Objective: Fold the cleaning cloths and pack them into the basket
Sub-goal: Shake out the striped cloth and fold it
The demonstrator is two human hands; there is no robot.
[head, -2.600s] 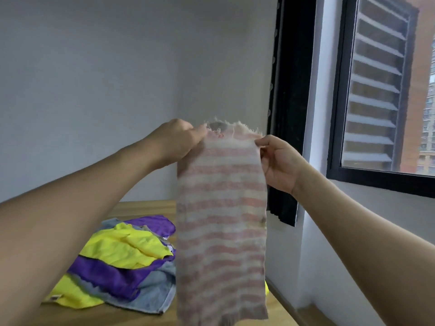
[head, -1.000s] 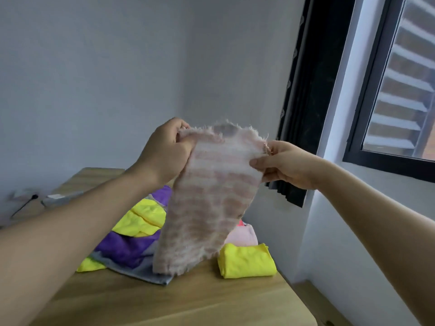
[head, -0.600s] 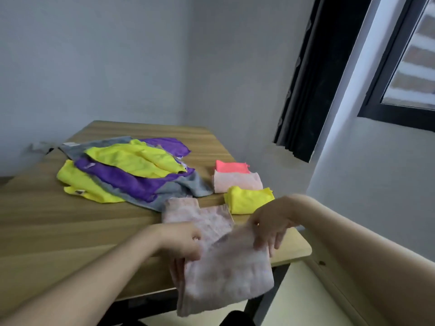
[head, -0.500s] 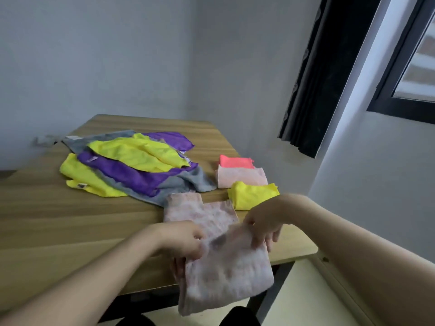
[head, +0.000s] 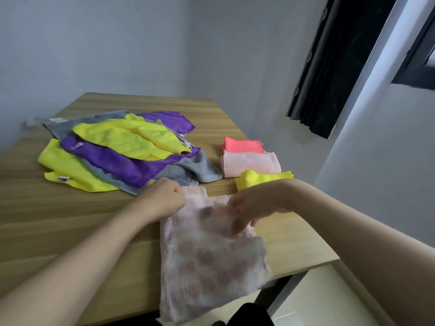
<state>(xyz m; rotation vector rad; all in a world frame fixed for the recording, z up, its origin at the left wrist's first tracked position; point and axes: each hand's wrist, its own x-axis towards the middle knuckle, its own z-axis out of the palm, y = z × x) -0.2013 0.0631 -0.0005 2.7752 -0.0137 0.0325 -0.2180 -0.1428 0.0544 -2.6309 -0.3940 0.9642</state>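
Note:
A pink-and-white striped cloth [head: 207,260] lies on the wooden table [head: 58,220], its near part hanging over the front edge. My left hand [head: 164,198] grips the cloth's far left corner with curled fingers. My right hand [head: 251,205] holds the far right part, fingers pointing down over the fabric and blurred by motion. Behind my left hand spreads a loose pile of yellow, purple and grey cloths [head: 122,149]. To the right lie three folded cloths: coral [head: 243,145], pale pink [head: 250,163] and yellow [head: 261,178]. No basket is in view.
The table's right edge runs close to a white wall. A black curtain [head: 329,67] hangs at the upper right beside a dark window frame [head: 419,60]. Light floor shows below the table's front right corner.
The striped cloth came down from hanging in the air onto the table. Over the last half second both hands slid it farther onto the tabletop, away from me.

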